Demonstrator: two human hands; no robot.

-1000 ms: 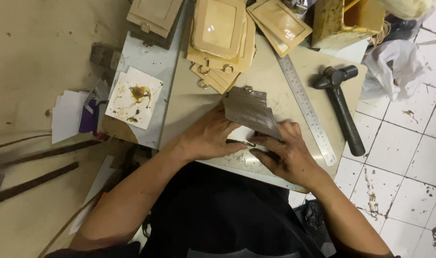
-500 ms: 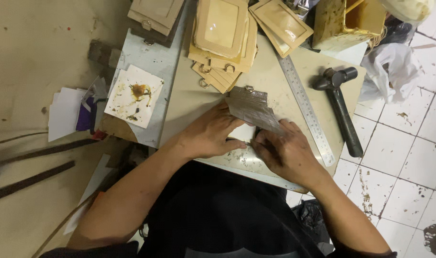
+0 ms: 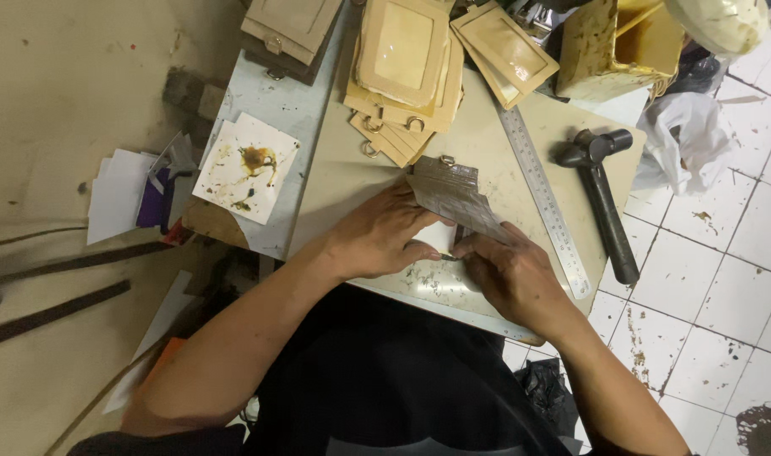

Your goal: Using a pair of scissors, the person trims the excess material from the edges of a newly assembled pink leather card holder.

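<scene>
A grey-brown leather piece (image 3: 453,196) with a metal ring at its far end lies flat on the beige work board (image 3: 352,173). My left hand (image 3: 384,233) presses down on its near left side, fingers curled over a pale card. My right hand (image 3: 508,272) grips the near right corner of the same piece. The fingertips of both hands almost meet at the piece's near edge. What lies under the fingers is hidden.
A steel ruler (image 3: 544,199) and a black hammer (image 3: 603,196) lie to the right. Tan card holders (image 3: 402,59) are stacked at the back, beside a glue-stained box (image 3: 613,46). A stained white tile (image 3: 245,167) sits on the left. White tiled floor is at right.
My hands shifted slightly closer together over the near edge of the leather piece; the piece itself stays in place.
</scene>
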